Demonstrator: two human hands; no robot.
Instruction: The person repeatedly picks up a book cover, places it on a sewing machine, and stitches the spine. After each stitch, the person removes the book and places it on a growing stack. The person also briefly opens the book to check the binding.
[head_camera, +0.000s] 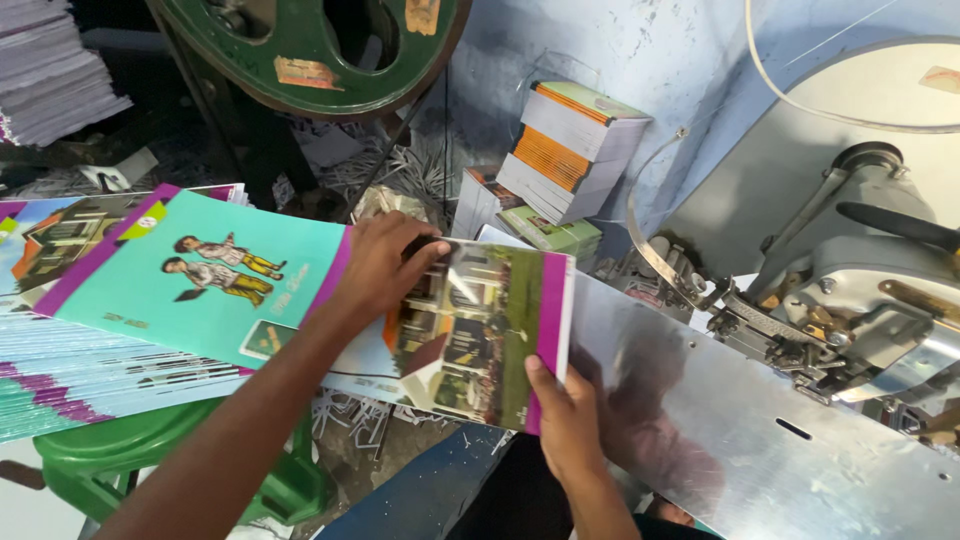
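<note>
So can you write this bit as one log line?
left hand: on glossy purple-edged booklet | right hand: grips its edge | beside: shiny metal machine plate
</note>
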